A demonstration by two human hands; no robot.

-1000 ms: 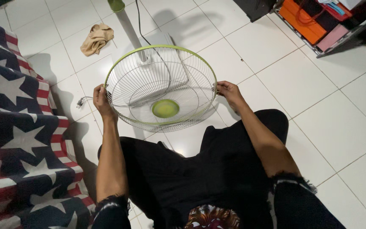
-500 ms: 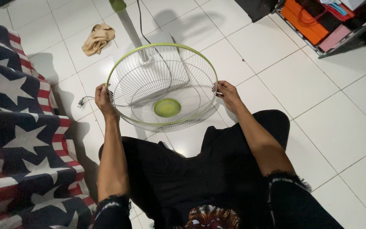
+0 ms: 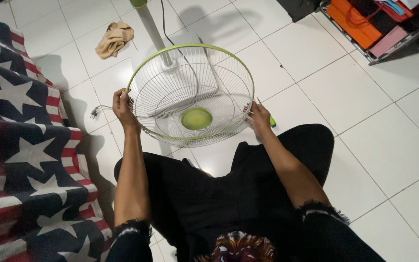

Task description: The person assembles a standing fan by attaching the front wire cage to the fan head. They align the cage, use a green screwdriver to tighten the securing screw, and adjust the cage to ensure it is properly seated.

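Both hands grip one round wire fan guard (image 3: 191, 92) at opposite sides of its rim. Left hand (image 3: 123, 109) is closed around the left edge of the rim, fingers curled over the wires, thumb side toward the camera. Right hand (image 3: 260, 121) is closed on the lower right edge of the rim, fingers pinching the wire there. Guard is white wire with a lime-green outer ring and a lime-green round cap (image 3: 196, 118) at its centre; it is held clear of the floor in front of the seated person's black-clad legs (image 3: 209, 194), dished side up, tilted slightly toward the person. A small green-handled tool (image 3: 268, 118) lies on the tile just beside the right hand; whether the hand touches it cannot be determined. Beyond the guard stands a white fan pole (image 3: 153, 31) on a white base (image 3: 190, 58), partly seen through the wires, with a black cord (image 3: 163, 22) running past it. A plug (image 3: 94, 113) on a cord rests on the white tiled floor (image 3: 374, 145) near the left hand. A tan cloth (image 3: 115, 39) lies crumpled farther off, at upper left. A star-and-stripe patterned fabric (image 3: 20, 145) covers the left side. An orange bag (image 3: 355, 22) sits on a rack at upper right.
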